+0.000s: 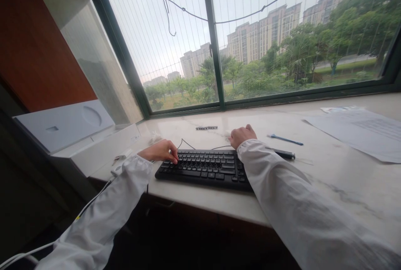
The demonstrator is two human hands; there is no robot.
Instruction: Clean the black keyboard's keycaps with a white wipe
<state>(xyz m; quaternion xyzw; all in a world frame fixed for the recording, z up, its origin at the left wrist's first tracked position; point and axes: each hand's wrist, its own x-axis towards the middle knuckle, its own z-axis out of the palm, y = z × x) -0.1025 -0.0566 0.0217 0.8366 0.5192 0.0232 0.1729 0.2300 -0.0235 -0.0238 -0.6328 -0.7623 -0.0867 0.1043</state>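
Observation:
A black keyboard (203, 174) lies on the pale marble-look surface near its front edge. Along its middle rows some spots look uneven, as if keycaps are off, though the detail is small. My left hand (164, 151) is over the keyboard's left part, thumb and fingertips pinched together at the keys; anything between them is too small to make out. Just beyond the keyboard's far right edge, my right hand (242, 136) rests with its fingers curled, and its fingertips are hidden from me. A short dark strip of small pieces (206, 127) lies behind the keyboard.
A blue slim tool (286, 140) and a black-handled tool (284, 154) lie right of my right hand. Paper sheets (360, 130) spread at the far right. An open white box (94, 145) stands at the left, near a white cable (94, 198). A window (219, 53) rises behind.

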